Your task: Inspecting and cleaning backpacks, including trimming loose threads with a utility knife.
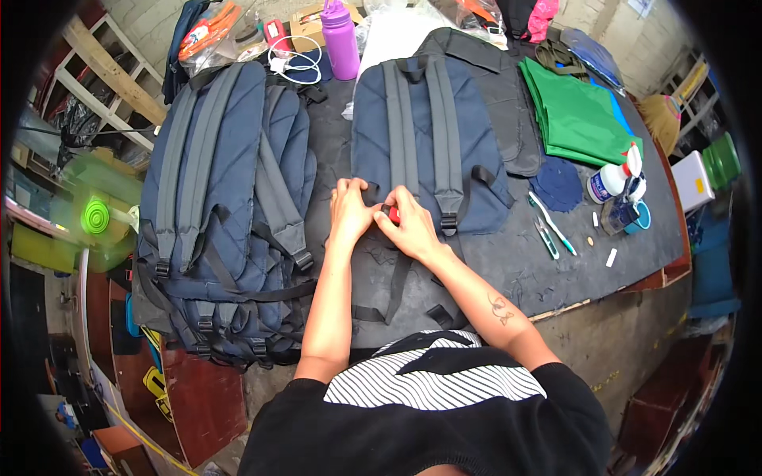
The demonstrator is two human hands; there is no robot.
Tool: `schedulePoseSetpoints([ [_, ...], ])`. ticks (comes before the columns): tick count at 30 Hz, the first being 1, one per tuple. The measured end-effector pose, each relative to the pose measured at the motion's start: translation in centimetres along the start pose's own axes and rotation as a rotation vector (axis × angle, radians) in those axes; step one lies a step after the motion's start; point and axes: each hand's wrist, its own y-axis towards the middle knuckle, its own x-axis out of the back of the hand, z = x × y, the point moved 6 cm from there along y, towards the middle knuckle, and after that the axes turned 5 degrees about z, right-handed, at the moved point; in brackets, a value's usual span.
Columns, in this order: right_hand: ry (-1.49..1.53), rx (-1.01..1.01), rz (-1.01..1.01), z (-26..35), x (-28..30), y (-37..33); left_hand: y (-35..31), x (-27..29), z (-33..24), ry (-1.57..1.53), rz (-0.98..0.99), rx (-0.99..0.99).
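Observation:
A navy backpack panel (pixel 468 103) with two grey shoulder straps lies in front of me. At its lower left corner my left hand (pixel 349 213) pinches a black webbing strap (pixel 371 193). Close against it, my right hand (pixel 410 228) is closed around a small red object (pixel 393 213), mostly hidden by the fingers, so its kind is unclear. Right of my hands, a black buckle (pixel 449 223) ends one shoulder strap. A loose length of black webbing (pixel 397 287) trails below my hands toward the table's front edge.
Stacked navy backpack pieces (pixel 210 151) cover the table's left side. A purple bottle (pixel 340 41) stands at the back. To the right lie green fabric (pixel 579 115), thread snips (pixel 546 238), a toothbrush (pixel 553 224), a spray bottle (pixel 609 181) and a blue cup (pixel 640 218).

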Motion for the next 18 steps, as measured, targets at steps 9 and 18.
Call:
schedulePoseSetpoints([
  [9,-0.421,-0.065,0.097,-0.5,-2.1,3.1,0.0,-1.4,4.8,-0.602,0.099,0.010],
  [18,-0.416,-0.104,0.041,-1.1,-2.4,4.2,-0.4,-1.0,3.8,-0.694,0.122,0.065],
])
